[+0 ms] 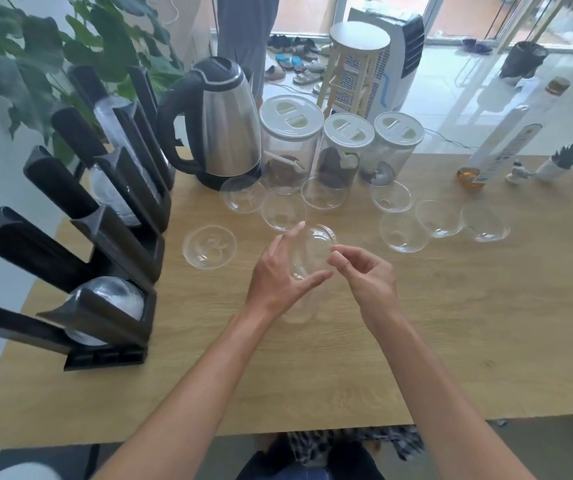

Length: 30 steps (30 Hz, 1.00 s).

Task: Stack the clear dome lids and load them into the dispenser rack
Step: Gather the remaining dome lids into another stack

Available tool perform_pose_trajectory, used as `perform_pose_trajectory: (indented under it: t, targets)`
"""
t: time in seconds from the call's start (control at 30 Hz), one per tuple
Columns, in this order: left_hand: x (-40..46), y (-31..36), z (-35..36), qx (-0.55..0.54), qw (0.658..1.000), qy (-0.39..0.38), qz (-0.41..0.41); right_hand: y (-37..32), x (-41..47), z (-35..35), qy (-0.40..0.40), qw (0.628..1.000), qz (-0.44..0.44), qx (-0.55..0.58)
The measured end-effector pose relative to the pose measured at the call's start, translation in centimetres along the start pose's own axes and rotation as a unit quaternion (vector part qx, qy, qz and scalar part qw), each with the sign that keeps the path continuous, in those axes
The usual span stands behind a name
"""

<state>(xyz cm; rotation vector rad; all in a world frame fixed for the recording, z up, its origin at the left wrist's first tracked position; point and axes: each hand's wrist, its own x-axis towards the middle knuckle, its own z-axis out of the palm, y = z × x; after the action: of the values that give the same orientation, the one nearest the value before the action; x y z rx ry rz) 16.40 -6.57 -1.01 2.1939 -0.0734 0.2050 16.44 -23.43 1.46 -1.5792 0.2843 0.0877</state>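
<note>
My left hand (280,271) holds a clear dome lid (311,254) on its edge above the wooden table (451,323), thumb and fingers around the rim. My right hand (364,271) pinches the same lid's right rim with curled fingers. Another clear lid (295,315) lies on the table just below my left wrist. Several more loose dome lids sit further back, among them one (209,247) to the left and one (403,233) to the right. The black dispenser rack (115,244) stands along the table's left edge, with stacked lids (112,296) in its nearest slot.
A steel electric kettle (224,126) stands behind the lids. Three clear jars with white tops (292,140) line up to its right. A tall bottle (506,140) and small potted plants (562,164) occupy the far right. A leafy plant (70,39) rises behind the rack.
</note>
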Motion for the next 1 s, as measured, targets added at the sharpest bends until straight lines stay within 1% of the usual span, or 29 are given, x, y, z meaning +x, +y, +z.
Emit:
perform_pose_trajectory:
  t: [0.07,0.17,0.23,0.3,0.37,0.43,0.57,0.63,0.77,0.9,1.0]
  targets:
    - [-0.1,0.2,0.0,0.004,1.000,0.004,0.003,0.1,-0.1,-0.1,-0.004,0.999,0.012,0.031]
    - [-0.1,0.5,0.0,0.021,1.000,0.022,-0.004,0.3,0.0,-0.4,-0.016,0.999,0.016,0.026]
    - [-0.3,0.5,-0.3,0.038,0.999,0.033,-0.009,0.8,0.4,-1.0,-0.004,1.000,0.002,-0.026]
    - [-0.9,0.2,-0.7,0.057,0.998,0.028,-0.010,1.5,1.2,-1.9,0.034,0.988,-0.051,-0.142]
    - [-1.8,-0.2,-1.0,0.080,0.997,0.011,-0.019,2.3,2.4,-3.0,0.081,0.956,-0.107,-0.259]
    - [-2.8,-0.7,-1.1,0.106,0.994,0.001,-0.034,2.8,3.5,-3.8,0.102,0.926,-0.129,-0.341]
    - [-4.5,-1.4,-1.1,0.136,0.989,0.004,-0.059,4.0,5.5,-5.3,0.111,0.852,-0.166,-0.484]
    - [-5.4,-1.6,-0.8,0.154,0.985,0.006,-0.076,4.4,6.5,-6.2,0.104,0.834,-0.160,-0.518]
    - [-6.5,-1.9,1.1,0.142,0.983,0.017,-0.114,5.3,8.0,-8.0,0.094,0.839,-0.155,-0.513]
    - [-5.7,-1.5,3.6,0.127,0.984,0.025,-0.123,5.7,8.8,-9.5,0.082,0.845,-0.169,-0.501]
    - [-4.3,-1.0,5.0,0.121,0.985,0.013,-0.120,5.5,8.8,-10.3,0.076,0.850,-0.191,-0.485]
